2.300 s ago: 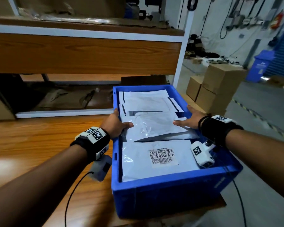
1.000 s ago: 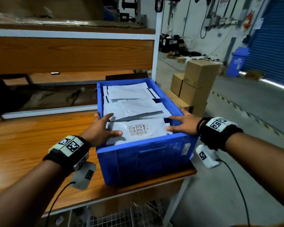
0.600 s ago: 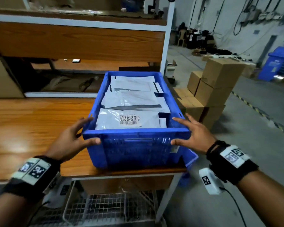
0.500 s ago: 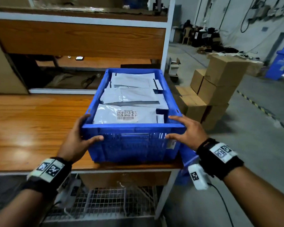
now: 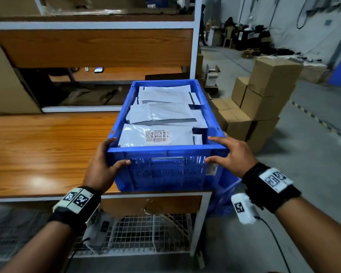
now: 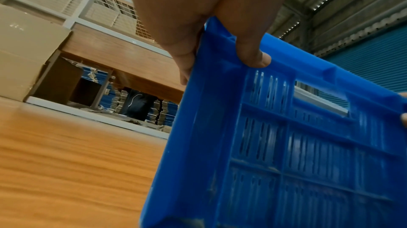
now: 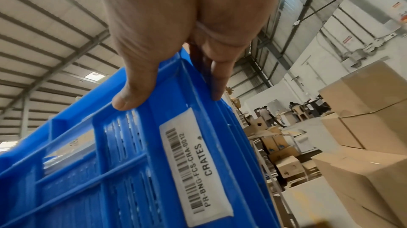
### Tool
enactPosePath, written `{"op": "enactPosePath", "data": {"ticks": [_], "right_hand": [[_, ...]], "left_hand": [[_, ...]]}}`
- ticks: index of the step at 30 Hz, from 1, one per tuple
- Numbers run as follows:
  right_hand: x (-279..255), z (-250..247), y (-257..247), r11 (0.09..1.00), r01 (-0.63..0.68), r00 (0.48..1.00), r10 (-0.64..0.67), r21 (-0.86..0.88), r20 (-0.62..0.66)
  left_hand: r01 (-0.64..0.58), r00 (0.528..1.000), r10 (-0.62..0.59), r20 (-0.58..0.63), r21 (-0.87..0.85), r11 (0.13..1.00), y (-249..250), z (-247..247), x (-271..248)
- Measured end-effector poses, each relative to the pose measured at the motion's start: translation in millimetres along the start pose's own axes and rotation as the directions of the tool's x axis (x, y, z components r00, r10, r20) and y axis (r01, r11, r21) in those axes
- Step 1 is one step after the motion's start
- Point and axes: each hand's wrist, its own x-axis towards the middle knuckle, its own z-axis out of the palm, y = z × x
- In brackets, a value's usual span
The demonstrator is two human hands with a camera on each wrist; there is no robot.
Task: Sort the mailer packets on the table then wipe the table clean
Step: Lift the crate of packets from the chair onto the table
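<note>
Table (image 5: 37, 146): wood top, bare and glossy on the left, with a shelf unit (image 5: 91, 48) behind it and a large carton (image 5: 6, 83) at far left. Left hand (image 5: 101, 164) grips the near-left corner of the crate (image 5: 165, 172); thumb lies across the near wall, fingers wrap round the left side at the rim. Left wrist view confirms it: thumb pressed on the rim band, fingers behind the corner. Crate is blue, slotted, and stands at the table's right end, near edge flush with or slightly over the table front; whether it is lifted off the top cannot be told. Inside, mailers (image 5: 165, 113) lie flat in overlapping layers, grey-white, filling the crate; the nearest one (image 5: 156, 137) carries a barcode label (image 5: 158, 136) facing up. Right hand (image 5: 231, 154) grips the near-right corner, thumb on the near wall just above a white sticker (image 7: 196, 165) reading CRATES, fingers curled along the right rim. Right of the table, stacked boxes (image 5: 264, 99) stand on the concrete floor (image 5: 303, 164). Wire rack (image 5: 142, 233) sits under the table.
</note>
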Motion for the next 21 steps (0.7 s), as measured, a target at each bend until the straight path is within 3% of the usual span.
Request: {"op": "enactPosePath", "data": {"ticks": [8,21], "right_hand": [[18.5,7.5,-14.5,0.984,-0.171,0.983,0.174,-0.055,0.065],[-5.9,-2.0,-28.8,0.962,-0.251,0.966,0.255,-0.108,0.03]], "left_hand": [[0.051,0.998,-0.05,0.042,-0.016,0.999,-5.9,-2.9,17.3],[0.023,0.995,-0.022,0.092,-0.011,1.0,-4.4,-7.1,6.7]]}}
